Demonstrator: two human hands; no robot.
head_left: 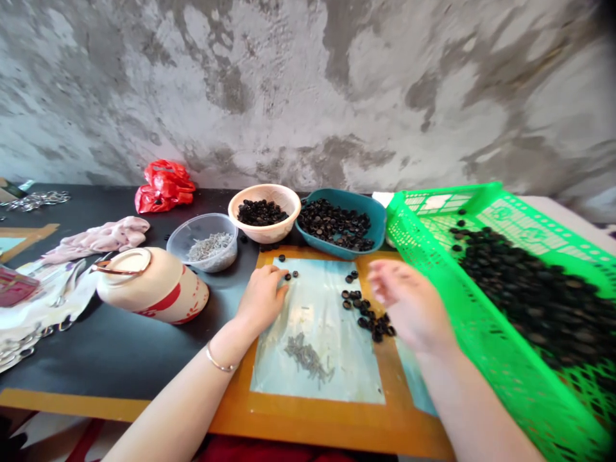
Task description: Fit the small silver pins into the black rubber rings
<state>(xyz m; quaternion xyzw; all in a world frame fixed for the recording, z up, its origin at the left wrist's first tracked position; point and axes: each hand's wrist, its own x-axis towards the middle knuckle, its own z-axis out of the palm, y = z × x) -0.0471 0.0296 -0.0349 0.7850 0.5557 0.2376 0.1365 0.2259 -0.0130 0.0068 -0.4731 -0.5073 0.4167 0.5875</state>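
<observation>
My left hand rests on the clear plastic sheet, its fingers pinched together beside two small black rings. What the fingertips hold is hidden. My right hand hovers blurred over a loose cluster of black rings on the same sheet; its fingers are smeared by motion. A small pile of grey metal pins lies nearer me on the sheet.
A beige bowl and a teal bowl hold black rings. A green plastic crate of rings sits at right. A clear tub of pins, a tipped cream jar, pink cloth and a red bag lie at left.
</observation>
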